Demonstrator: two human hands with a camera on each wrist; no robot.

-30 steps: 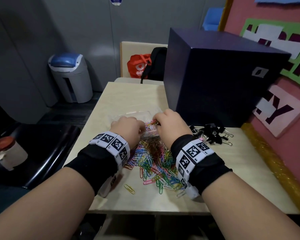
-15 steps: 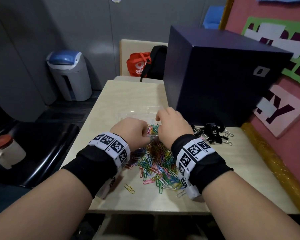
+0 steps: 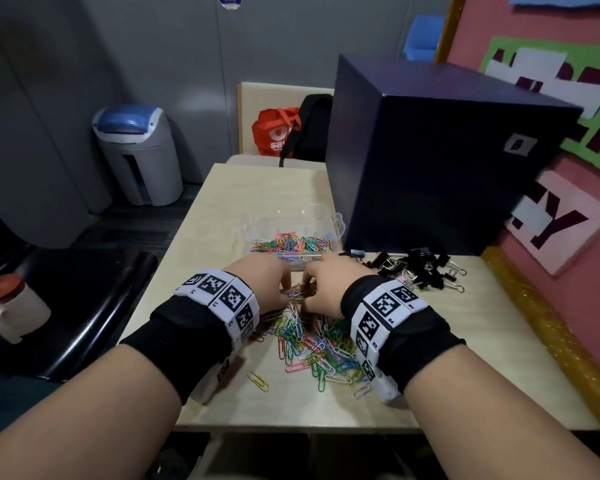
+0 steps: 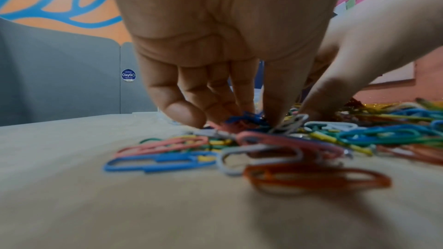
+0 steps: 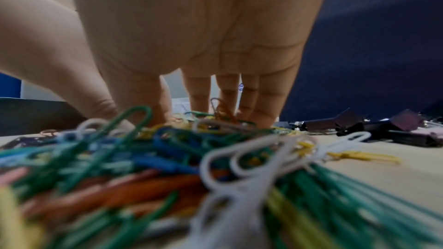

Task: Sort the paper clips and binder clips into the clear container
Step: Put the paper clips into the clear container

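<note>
Our hands (image 3: 297, 289) pinch into the paper clips (image 3: 312, 341); the clear container (image 3: 291, 233) sits just above them in frame.

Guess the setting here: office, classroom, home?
Probably a school or office common room, not a home. A pink bulletin board with cut-out letters lines the wall beside the small wooden table, a swing-lid trash bin stands against grey partition panels, and bags sit on a chair.

Head view looks down; wrist views skim the table (image 3: 219, 188), sharing the paper clips (image 3: 312, 344).
</note>
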